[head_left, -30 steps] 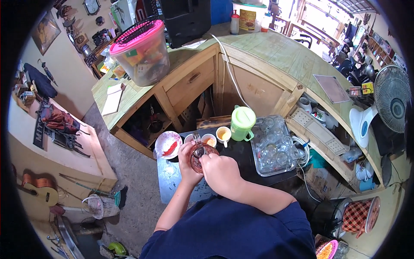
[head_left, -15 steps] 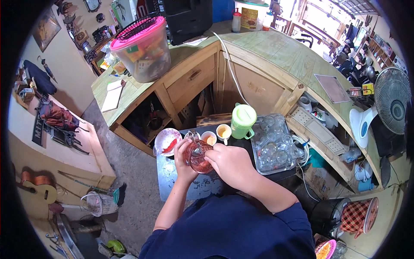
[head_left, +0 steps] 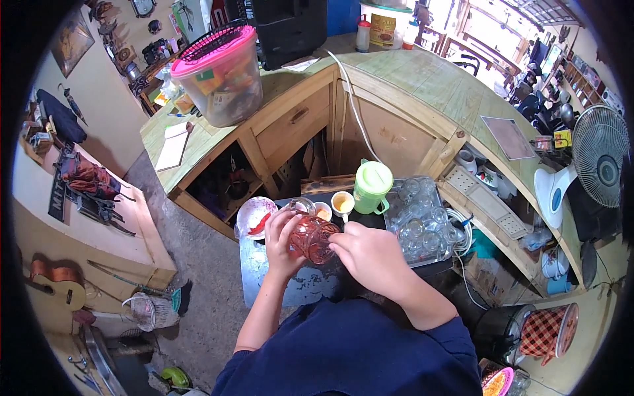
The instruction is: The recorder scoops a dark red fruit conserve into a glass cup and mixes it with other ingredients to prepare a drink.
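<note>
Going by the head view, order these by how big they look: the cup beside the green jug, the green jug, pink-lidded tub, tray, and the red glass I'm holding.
1. Tub
2. Tray
3. Green jug and red glass: unsure; the glass is partly hidden and seems nearer the camera
4. Cup

Cup (head_left: 323, 212) partly hidden behind reddish glass (head_left: 310, 239); black box (head_left: 290, 33) cut off at top, pink basket (head_left: 508, 381) at bottom

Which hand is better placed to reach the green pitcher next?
Probably the right hand: it is nearer the green pitcher, while the left hand is wrapped around the reddish glass vessel.
</note>
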`<state>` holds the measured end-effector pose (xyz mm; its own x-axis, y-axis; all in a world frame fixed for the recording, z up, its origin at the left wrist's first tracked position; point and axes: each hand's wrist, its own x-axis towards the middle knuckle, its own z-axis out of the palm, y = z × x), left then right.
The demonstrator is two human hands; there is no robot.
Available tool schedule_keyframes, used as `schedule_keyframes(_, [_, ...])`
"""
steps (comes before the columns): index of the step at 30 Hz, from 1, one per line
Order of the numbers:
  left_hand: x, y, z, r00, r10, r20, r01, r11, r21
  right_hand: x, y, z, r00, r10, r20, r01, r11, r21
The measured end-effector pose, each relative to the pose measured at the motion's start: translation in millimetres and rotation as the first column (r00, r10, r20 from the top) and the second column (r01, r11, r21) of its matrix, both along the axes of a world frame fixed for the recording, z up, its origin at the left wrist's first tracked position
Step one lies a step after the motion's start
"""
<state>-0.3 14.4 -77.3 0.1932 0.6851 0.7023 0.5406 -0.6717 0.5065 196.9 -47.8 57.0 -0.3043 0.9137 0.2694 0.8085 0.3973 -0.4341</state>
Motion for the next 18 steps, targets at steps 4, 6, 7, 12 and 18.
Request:
schedule_keyframes(4, [3.3,1.9,11.7,0.996,0.002,-0.086,0.002,0.999,0.050,-2.0,2.6,-23.8,0.999,0.013,0.042,-0.013,1.000,-0.002])
schedule_keyframes(6, [-4.2,5.9,5.6,0.995,0.026,-0.098,-0.020,0.997,0.068,9.6,-5.8,-6.4,0.998,0.007,0.061,-0.005,1.000,-0.030])
schedule_keyframes(7, [-8.7,6.6,3.0,0.992,0.048,-0.113,-0.039,0.996,0.086,14.8,-10.2,4.2,0.997,-0.001,0.078,0.005,0.998,-0.058])
schedule_keyframes(12, [-8.3,6.7,4.8,0.991,0.093,-0.092,-0.087,0.994,0.068,13.3,-18.1,8.8,0.998,-0.062,-0.029,0.061,0.998,-0.026])
schedule_keyframes(18, [-1.0,5.9,3.6,0.989,0.084,-0.123,-0.076,0.995,0.072,6.1,-7.9,-27.4,1.000,-0.020,-0.015,0.020,0.999,-0.031])
